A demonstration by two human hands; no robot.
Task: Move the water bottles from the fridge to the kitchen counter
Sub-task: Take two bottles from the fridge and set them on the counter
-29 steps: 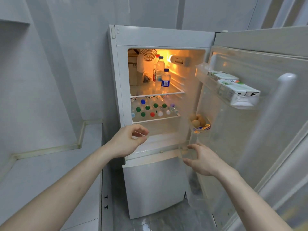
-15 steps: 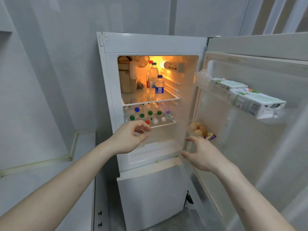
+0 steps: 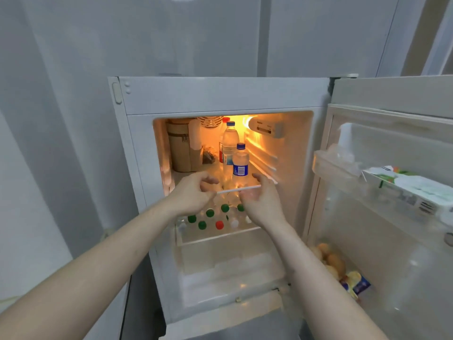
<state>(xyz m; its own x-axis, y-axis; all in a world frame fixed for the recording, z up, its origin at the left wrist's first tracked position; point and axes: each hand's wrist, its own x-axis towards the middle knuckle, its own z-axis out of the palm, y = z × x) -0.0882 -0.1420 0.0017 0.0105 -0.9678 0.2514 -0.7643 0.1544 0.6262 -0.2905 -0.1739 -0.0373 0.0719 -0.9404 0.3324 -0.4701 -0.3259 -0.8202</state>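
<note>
- Between the hands: small water bottle (image 3: 240, 165), blue-capped, upright on the top shelf (image 3: 186, 177) of the open fridge (image 3: 220, 99).
- Left hand (image 3: 191, 195): fingers loosely curled, holding nothing.
- Right hand (image 3: 263, 200): likewise spread, empty.
- Behind: taller water bottle (image 3: 230, 141).
- Below the hands: capped bottles (image 3: 210, 218) lying flat.

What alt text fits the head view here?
Both bare hands, left hand and right hand, reach empty toward the small water bottle on the top shelf of the open fridge; more capped bottles lie on the shelf below.
</note>
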